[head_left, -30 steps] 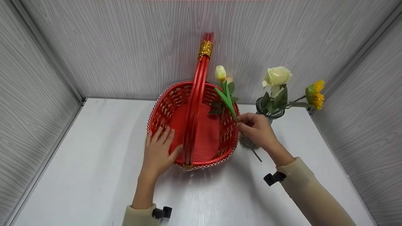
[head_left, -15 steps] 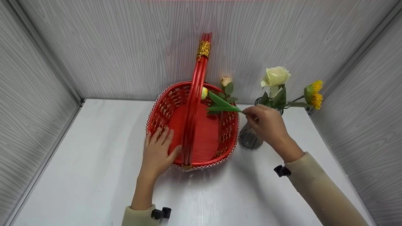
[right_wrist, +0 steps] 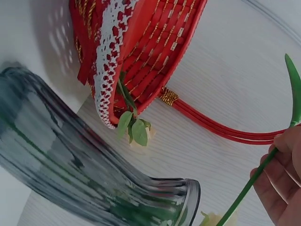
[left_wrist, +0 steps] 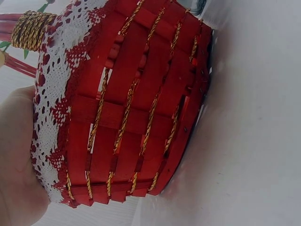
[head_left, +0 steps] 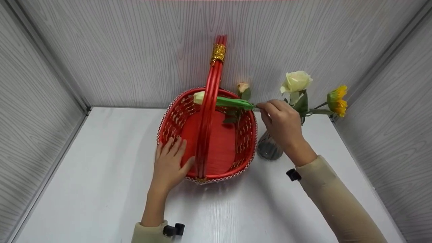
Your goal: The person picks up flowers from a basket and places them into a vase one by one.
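Note:
A red woven basket (head_left: pixel 233 176) with a tall arched handle stands mid-table. My left hand (head_left: pixel 170 165) rests on its left front rim, fingers extended over the edge; the left wrist view has the lace-trimmed outer side (left_wrist: pixel 127 103). My right hand (head_left: pixel 282 123) pinches the stem (right_wrist: pixel 251 179) of a pale yellow tulip (head_left: pixel 234 103) between thumb and fingers. The tulip lies nearly level above the basket's back right, its bloom pointing left behind the handle. A peach rose (head_left: pixel 242 87) leans in the basket's back right corner, its leaves partly inside.
Right of the basket stands a grey glass vase (head_left: pixel 270 148), its mouth hidden behind my right hand. A white rose (head_left: pixel 297 81) and a yellow flower (head_left: pixel 336 101) rise from it. The basket handle (head_left: pixel 211 91) arches high, close to the back wall.
The tulip has swung from upright to nearly level, its bloom now pointing left over the basket. My right hand has risen toward the back. My left hand stays on the rim.

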Demonstrator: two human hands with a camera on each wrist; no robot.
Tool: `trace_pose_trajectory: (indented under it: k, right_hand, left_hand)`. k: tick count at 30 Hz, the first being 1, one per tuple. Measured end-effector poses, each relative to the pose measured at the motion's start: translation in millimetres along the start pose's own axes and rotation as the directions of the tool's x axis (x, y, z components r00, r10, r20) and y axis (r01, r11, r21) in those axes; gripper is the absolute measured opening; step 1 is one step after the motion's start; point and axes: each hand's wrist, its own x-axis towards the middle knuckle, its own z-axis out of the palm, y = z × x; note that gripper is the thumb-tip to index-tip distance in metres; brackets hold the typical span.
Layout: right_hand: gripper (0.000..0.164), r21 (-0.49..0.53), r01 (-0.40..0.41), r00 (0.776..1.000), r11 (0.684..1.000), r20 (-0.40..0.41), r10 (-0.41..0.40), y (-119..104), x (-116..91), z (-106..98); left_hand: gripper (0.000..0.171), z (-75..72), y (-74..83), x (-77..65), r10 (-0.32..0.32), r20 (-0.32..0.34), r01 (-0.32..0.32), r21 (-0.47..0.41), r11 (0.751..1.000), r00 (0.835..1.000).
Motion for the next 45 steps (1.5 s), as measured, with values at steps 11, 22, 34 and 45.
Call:
trace_pose_trajectory:
  k: [11,22,34,45]
  right_hand:
    - [0.01,0.06,-0.069,0.997,0.996,-0.013,0.07,12,6,13]
    - [0.018,0.082,-0.115,0.993,0.99,0.011,0.114,22,5,11]
    - [0.011,0.091,-0.222,0.975,0.971,0.035,0.219,30,5,6]
    - [0.012,0.19,-0.449,0.891,0.873,0.024,0.453,40,8,-10]
  left_hand:
    - [0.071,1.3,-0.4,-1.0,0.011,-0.03,-0.011,0.0,1.0,0.999]
    - [0.072,-1.1,2.4,-1.0,0.016,-0.02,-0.015,0.009,1.0,1.0]
    - [0.073,-1.7,5.6,-0.4,0.018,-0.011,-0.017,0.003,1.0,1.0]
    - [0.072,-1.6,6.4,1.2,0.012,0.012,-0.012,-0.002,1.0,1.0]
